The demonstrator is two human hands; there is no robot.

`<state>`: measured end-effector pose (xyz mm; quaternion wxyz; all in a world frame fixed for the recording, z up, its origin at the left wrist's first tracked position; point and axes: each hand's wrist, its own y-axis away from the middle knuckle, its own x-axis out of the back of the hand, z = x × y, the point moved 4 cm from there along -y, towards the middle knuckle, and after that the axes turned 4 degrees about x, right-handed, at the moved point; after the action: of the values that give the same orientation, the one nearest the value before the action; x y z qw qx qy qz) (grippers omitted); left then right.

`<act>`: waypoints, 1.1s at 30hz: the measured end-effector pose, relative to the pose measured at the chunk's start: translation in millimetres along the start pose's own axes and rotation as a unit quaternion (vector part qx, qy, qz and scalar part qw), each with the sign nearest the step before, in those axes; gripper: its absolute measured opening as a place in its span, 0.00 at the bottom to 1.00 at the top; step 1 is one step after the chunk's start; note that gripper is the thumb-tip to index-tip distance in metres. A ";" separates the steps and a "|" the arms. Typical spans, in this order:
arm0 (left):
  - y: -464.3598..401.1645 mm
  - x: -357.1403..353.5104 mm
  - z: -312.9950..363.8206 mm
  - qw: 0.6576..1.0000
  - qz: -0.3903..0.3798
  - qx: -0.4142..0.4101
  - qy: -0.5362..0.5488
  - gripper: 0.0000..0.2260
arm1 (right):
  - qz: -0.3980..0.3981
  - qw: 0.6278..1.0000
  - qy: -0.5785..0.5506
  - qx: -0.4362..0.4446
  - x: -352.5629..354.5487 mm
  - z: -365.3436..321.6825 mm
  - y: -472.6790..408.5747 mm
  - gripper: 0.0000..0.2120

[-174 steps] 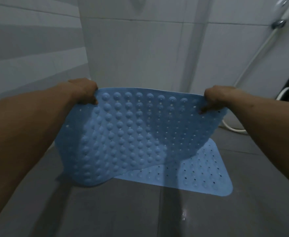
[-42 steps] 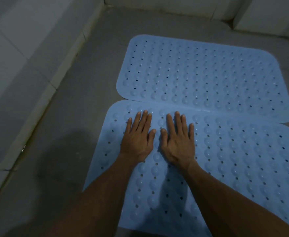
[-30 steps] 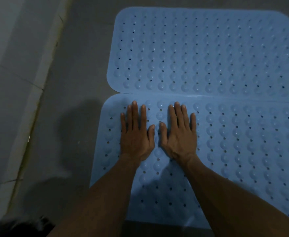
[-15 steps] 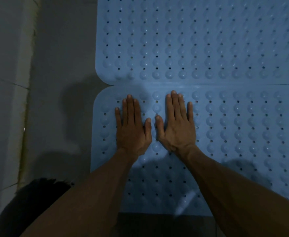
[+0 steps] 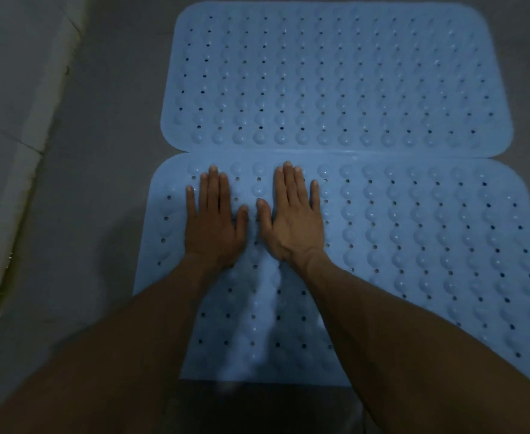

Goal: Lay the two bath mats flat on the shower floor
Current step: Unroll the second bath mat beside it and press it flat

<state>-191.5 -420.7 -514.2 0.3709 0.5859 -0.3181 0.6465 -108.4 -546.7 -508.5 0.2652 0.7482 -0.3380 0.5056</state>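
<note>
Two light blue bath mats with bumps and small holes lie flat on the grey shower floor, long edges touching. The far mat [image 5: 335, 76] fills the upper part of the view. The near mat [image 5: 429, 245] lies below it, its far edge slightly overlapping the far mat's. My left hand [image 5: 213, 220] and my right hand [image 5: 292, 220] rest palm down, fingers extended, side by side on the left part of the near mat. Neither hand grips anything. My forearms hide part of the near mat's front edge.
The grey tiled floor [image 5: 107, 151] borders the mats on the left. A light tiled wall [image 5: 10, 104] runs along the left side, with a grout seam where it meets the floor. A dark shadow lies at the bottom of the view.
The mat I held up earlier now lies flat below the other one. Over the last second my hands stayed pressed on its left part while the view shifted, showing the whole far mat again.
</note>
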 end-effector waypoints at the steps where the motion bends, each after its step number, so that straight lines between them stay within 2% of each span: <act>1: 0.0 -0.4 0.3 1.000 0.000 0.000 -0.004 0.31 | -0.003 1.000 -0.012 0.001 1.1 1.2 -0.4 0.33; 6: 1.4 -0.2 6.3 0.999 0.010 -0.026 -0.032 0.30 | -0.019 0.992 -0.124 0.019 12.3 7.9 -2.0 0.28; 9: 8.5 0.8 24.3 1.000 0.004 0.008 -0.013 0.31 | -0.011 0.978 -0.208 0.033 28.6 23.3 3.3 0.27; 14: 11.5 -5.0 94.6 1.000 -0.009 -0.007 0.029 0.32 | 0.037 0.993 -0.097 0.056 66.5 96.9 22.8 0.26; 19: 7.8 -10.4 196.4 0.996 0.006 -0.043 0.075 0.35 | 0.031 0.999 0.013 0.013 100.4 190.7 47.0 0.28; 23: 2.7 -21.2 269.4 0.993 -0.015 -0.070 0.091 0.32 | 0.024 0.998 0.062 -0.023 110.0 247.1 58.3 0.30; 29: 5.4 -35.8 284.9 0.995 0.025 -0.074 0.064 0.28 | 0.025 0.997 0.065 -0.036 96.4 270.5 62.3 0.30; 33: 4.6 -29.9 288.7 0.996 0.004 -0.074 0.055 0.27 | 0.022 0.998 0.045 -0.035 100.5 268.2 62.6 0.31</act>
<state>-43.6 -670.5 -511.8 0.4276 0.5188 -0.3468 0.6541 24.2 -808.2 -504.5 0.2950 0.7074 -0.3592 0.5325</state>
